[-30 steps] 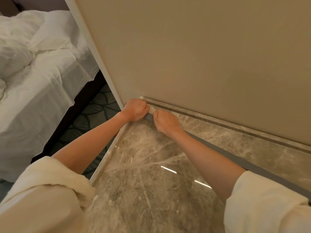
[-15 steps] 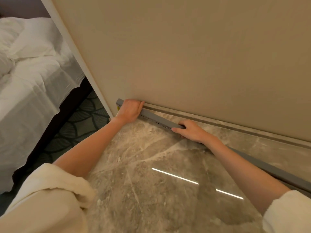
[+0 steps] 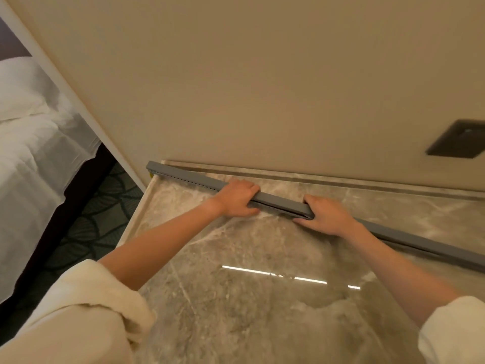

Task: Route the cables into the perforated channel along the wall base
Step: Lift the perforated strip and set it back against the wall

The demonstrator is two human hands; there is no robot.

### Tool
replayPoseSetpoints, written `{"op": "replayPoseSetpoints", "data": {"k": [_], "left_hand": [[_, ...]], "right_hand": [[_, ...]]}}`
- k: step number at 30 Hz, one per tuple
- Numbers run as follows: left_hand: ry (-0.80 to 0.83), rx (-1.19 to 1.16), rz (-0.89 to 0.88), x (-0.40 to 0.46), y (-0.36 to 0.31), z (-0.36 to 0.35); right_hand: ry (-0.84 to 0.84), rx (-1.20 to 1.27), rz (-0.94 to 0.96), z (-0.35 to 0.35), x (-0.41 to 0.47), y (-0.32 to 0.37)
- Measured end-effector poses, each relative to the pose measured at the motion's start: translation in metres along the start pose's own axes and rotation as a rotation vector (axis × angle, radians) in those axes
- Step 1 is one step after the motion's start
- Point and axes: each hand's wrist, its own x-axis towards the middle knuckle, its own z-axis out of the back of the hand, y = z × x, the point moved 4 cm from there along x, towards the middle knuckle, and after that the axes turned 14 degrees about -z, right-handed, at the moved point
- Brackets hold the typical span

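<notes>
Both hands have slid right along the grey channel. The left hand and right hand each grip it, fingers curled over its top. Its left end overhangs the marble floor's left edge; bare floor lies open nearer the camera.

Grey channel — veined marble floor

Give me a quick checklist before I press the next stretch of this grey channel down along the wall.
1. Left hand gripping the grey channel: ok.
2. Right hand on the channel: ok.
3. Channel's left end reaches the floor's left edge: ok.
4. Channel flat on the marble floor: not ok, lifted between the hands.
5. Cables inside: cannot tell.
6. Wall socket unobstructed: ok.
</notes>
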Motion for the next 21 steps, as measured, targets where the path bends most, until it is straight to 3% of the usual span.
{"op": "replayPoseSetpoints", "data": {"k": [15, 21], "left_hand": [[0.035, 0.079, -0.083, 0.096, -0.096, -0.012], [-0.034, 0.160, 0.058, 0.088, -0.076, -0.005]], "right_hand": [[0.030, -0.105, -0.086, 0.014, -0.061, -0.116], [0.159, -0.061, -0.151, 0.031, -0.046, -0.138]]}}
